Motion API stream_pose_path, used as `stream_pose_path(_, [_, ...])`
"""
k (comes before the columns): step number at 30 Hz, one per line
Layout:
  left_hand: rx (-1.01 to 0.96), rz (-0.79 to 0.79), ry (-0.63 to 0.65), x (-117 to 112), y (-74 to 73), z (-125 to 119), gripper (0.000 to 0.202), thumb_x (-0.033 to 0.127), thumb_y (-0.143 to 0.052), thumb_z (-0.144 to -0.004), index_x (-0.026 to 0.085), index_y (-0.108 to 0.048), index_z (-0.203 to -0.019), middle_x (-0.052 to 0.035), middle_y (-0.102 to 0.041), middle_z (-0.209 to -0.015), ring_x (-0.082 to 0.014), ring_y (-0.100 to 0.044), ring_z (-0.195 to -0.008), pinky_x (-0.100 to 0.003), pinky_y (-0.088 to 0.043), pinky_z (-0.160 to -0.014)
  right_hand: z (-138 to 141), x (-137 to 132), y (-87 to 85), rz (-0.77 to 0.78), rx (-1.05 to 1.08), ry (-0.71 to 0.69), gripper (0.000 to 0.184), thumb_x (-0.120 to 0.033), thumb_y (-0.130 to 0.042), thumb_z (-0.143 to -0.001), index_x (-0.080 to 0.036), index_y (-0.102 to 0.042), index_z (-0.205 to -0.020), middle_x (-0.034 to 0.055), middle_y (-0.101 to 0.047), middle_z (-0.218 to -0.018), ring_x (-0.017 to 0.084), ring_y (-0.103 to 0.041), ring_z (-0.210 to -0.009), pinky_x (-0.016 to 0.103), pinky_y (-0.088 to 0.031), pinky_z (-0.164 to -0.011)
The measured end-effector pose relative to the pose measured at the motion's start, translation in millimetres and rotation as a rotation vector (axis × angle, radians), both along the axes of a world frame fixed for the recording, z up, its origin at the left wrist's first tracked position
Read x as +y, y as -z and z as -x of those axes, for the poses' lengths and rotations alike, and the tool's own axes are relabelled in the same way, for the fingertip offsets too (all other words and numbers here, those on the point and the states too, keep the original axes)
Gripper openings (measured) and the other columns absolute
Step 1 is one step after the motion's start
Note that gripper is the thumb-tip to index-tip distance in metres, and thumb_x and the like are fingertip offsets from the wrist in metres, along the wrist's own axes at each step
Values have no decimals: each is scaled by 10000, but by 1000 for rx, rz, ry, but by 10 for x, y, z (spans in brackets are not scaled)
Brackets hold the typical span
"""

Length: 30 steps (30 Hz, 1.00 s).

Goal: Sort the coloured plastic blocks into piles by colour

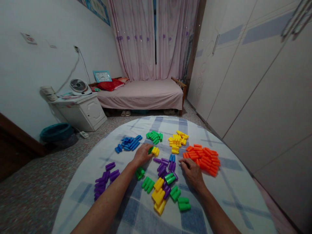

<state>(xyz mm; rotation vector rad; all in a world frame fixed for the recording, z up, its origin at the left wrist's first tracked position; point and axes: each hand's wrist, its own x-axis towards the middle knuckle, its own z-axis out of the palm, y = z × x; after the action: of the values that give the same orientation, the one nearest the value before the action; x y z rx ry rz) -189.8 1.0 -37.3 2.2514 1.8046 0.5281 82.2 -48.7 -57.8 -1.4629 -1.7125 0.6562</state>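
a: two forearms (107,203) are running in nearest us, and the bottom edge is cutting them off.
b: what are they crossing?
a: a checked cloth (226,201). the left one is passing right beside the purple pile (103,183), so i'm not sure whether it's hiding some.
b: and the left hand (143,155)?
a: it's pinching narrowly on a green piece (150,150), with a yellow piece (155,151) showing just beyond. both are sitting between the blue pile (130,143) and the yellow pile (176,140), nearer us than the green pile (155,137).
b: which way are they pointing?
a: they're sticking out rightward past the fingers, which are hiding part of the green; i'm not making out a long axis, or whether the two are joining.
b: the right hand (192,170)?
a: its fingers are curling beside the orange pile (206,161); i can't tell if they're holding anything.
b: what's standing in the way?
a: purple blocks (162,170) and a blue piece (172,158) are lying between the hands. closer in, yellow blocks (158,195) are forming a line running toward us, with green blocks (148,184) flanking it.
b: farther off?
a: a bed (143,94) is standing beyond, and a wardrobe (255,81) is filling the right side.
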Motion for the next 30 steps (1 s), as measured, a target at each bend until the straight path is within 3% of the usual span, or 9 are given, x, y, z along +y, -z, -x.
stream_pose_path(9, [145, 54, -82, -94, -266, 167, 367, 290, -610, -755, 272, -686, -1114, -70, -621, -984, -215, -594, -929, -291, -446, -831, 10, 4, -4, 2, 11, -2, 310, -377, -445, -828, -197, -691, -887, 57, -701, -901, 215, -633, -873, 333, -457, -799])
stream_pose_path(15, [-11, -55, -306, 218, -234, 171, 461, 340, -578, -808, 176, -597, -1237, -103, -632, -1092, -209, -598, -988, -287, -446, -872, 13, 1, -6, -4, 19, -6, 292, -354, -450, -824, -192, -684, -886, 63, -697, -897, 216, -634, -871, 331, -458, -801])
stream_pose_path(20, [-150, -73, -349, 543, -197, 3, 506, 308, -597, -810, 119, -552, -1277, -134, -626, -1157, -206, -622, -968, -289, -463, -863, 5, -1, -18, -11, 17, -16, 288, -351, -452, -829, -190, -686, -878, 61, -696, -896, 210, -635, -865, 323, -459, -798])
stream_pose_path(23, [-178, -69, -336, 602, -242, -12, 563, 277, -597, -810, 119, -487, -1339, -148, -575, -1255, -198, -633, -971, -280, -481, -851, 1, -4, -25, -8, 10, -15, 302, -364, -451, -831, -186, -690, -880, 62, -696, -888, 210, -635, -851, 320, -460, -778])
stream_pose_path(26, [-184, -36, -279, 440, -290, 92, 542, 270, -603, -804, 146, -507, -1323, -124, -549, -1304, -189, -632, -998, -272, -488, -869, 5, -10, -32, -10, 2, -12, 322, -373, -445, -832, -182, -697, -889, 67, -698, -886, 212, -634, -838, 324, -455, -769])
stream_pose_path(30, [-170, 99, -93, -130, -340, 305, 462, 272, -568, -802, 157, -572, -1249, -104, -599, -1238, -206, -626, -1021, -323, -493, -912, 11, -12, -22, -10, 3, -7, 333, -376, -438, -834, -180, -699, -901, 70, -700, -896, 208, -628, -842, 323, -448, -774])
